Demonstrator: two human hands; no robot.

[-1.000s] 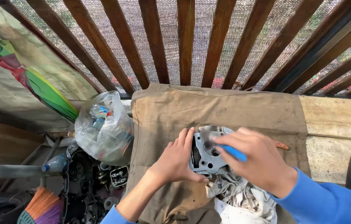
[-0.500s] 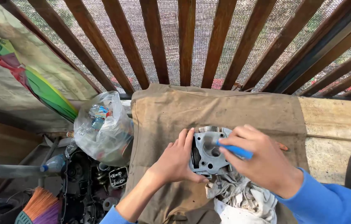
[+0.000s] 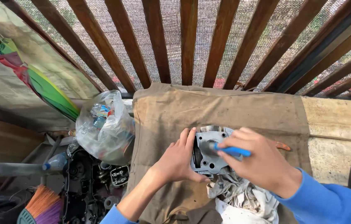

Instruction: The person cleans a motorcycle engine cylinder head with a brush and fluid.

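Left hand [image 3: 178, 161]: my fingers are spread and pressed flat against the left side of the grey metal engine part [image 3: 208, 152], steadying it; they are not curled into a fist.
Right hand [image 3: 262, 163]: my fingers are clenched around a blue-handled tool [image 3: 230, 151], gripped near its handle.
Tool tip: it points left and meets the round bore of the engine part; the exact contact point is hidden by my fingers.
Engine part: it sits on the brown canvas cloth [image 3: 225, 108], in the lower middle of that cloth, between my two hands.
Rag: a crumpled white and grey rag [image 3: 244, 198] lies just below the engine part, touching its lower edge and partly under my right wrist.
Sleeves: both forearms wear blue sleeves, the left pushed up above the wrist.
Left of the cloth: a clear plastic bag [image 3: 103, 126] of small items rests against the cloth's edge; dark engine pieces [image 3: 96, 182] lie below it.
Far left: a folded multicoloured umbrella [image 3: 38, 79] leans there, and a brush with orange and purple bristles [image 3: 42, 205] shows at the bottom corner.
Behind: slanted wooden slats [image 3: 188, 41] backed by mesh.
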